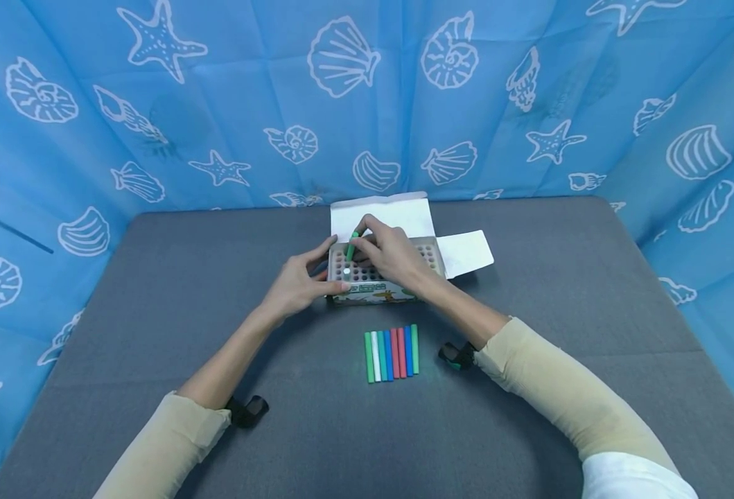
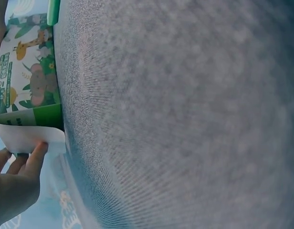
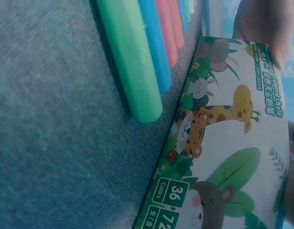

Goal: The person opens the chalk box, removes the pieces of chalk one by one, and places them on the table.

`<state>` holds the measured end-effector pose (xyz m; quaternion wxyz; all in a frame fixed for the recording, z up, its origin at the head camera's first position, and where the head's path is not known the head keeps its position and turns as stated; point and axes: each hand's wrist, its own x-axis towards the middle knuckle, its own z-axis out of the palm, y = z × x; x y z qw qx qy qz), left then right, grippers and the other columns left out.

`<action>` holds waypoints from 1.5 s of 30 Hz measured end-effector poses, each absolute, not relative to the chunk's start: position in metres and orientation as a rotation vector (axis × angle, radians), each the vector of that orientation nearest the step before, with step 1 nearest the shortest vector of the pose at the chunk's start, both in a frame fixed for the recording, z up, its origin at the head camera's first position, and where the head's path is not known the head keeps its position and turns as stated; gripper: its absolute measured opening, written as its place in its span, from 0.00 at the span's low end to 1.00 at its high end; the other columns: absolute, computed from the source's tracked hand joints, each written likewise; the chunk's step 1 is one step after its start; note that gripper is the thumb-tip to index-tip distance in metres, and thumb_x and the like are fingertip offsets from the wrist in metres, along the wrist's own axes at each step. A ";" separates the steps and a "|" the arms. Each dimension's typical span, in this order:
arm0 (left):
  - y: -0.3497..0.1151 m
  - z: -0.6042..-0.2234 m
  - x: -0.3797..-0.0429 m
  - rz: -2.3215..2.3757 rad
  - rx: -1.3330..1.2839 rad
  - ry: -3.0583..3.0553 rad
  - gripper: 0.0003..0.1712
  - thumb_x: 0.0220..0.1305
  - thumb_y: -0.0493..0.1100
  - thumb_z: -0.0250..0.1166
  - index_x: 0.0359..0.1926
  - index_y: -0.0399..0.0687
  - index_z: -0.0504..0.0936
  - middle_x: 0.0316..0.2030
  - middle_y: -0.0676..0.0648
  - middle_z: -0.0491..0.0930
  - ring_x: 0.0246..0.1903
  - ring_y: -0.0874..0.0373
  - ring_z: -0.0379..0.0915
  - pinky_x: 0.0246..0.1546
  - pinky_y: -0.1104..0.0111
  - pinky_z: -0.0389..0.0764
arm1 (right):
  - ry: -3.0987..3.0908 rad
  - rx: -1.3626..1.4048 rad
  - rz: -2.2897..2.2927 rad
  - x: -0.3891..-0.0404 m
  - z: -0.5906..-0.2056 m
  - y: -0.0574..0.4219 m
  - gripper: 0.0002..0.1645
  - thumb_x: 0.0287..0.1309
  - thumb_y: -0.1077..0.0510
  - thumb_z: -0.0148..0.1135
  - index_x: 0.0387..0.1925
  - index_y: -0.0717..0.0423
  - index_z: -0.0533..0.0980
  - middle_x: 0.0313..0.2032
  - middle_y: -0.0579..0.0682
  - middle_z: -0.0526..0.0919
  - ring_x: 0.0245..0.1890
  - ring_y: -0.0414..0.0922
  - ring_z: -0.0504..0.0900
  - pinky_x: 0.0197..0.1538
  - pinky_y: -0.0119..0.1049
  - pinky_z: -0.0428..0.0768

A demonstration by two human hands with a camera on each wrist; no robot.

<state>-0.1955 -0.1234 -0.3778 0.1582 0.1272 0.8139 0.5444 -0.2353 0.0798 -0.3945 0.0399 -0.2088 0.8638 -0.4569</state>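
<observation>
A colored chalk box with cartoon animals on its front stands with its lid raised, showing a tray of round holes. My left hand holds the box's left end, thumb at the front and a finger toward the back corner. In the left wrist view, fingertips of that left hand touch a white side flap. My right hand pinches a green chalk stick, tilted over the tray's left part. Just below it, a white chalk end shows in the tray.
Several chalk sticks, green, white, teal, blue and red, lie in a row on the grey table before the box; one is a green stick. The white lid stands up behind, and a right flap sticks out sideways. A blue curtain hangs behind.
</observation>
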 end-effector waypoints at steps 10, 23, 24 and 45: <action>-0.123 -0.379 -0.196 1.565 0.355 2.319 0.50 0.59 0.36 0.73 0.77 0.44 0.54 0.74 0.36 0.55 0.74 0.42 0.49 0.71 0.56 0.66 | 2.540 -0.666 -1.703 -0.232 -0.393 0.085 0.08 0.76 0.55 0.51 0.46 0.56 0.70 0.38 0.58 0.87 0.38 0.50 0.88 0.40 0.36 0.89; -0.123 -0.378 -0.196 1.562 0.363 2.323 0.50 0.60 0.35 0.72 0.77 0.43 0.54 0.75 0.37 0.53 0.74 0.43 0.47 0.71 0.55 0.65 | 2.460 -0.579 -1.802 -0.224 -0.384 0.101 0.11 0.74 0.54 0.54 0.47 0.59 0.72 0.35 0.61 0.87 0.34 0.54 0.88 0.38 0.41 0.90; -0.123 -0.378 -0.196 1.559 0.361 2.324 0.50 0.60 0.36 0.72 0.77 0.43 0.54 0.75 0.37 0.53 0.74 0.43 0.47 0.71 0.55 0.65 | 2.452 -0.571 -1.811 -0.223 -0.382 0.103 0.11 0.74 0.55 0.54 0.47 0.60 0.72 0.34 0.62 0.87 0.34 0.55 0.88 0.37 0.42 0.90; -0.130 -0.412 -0.212 1.544 0.328 2.361 0.53 0.56 0.45 0.77 0.77 0.62 0.55 0.76 0.46 0.53 0.74 0.50 0.49 0.70 0.60 0.68 | 2.292 -0.348 -1.958 -0.210 -0.368 0.144 0.18 0.69 0.58 0.61 0.53 0.67 0.76 0.38 0.57 0.85 0.35 0.56 0.87 0.38 0.49 0.89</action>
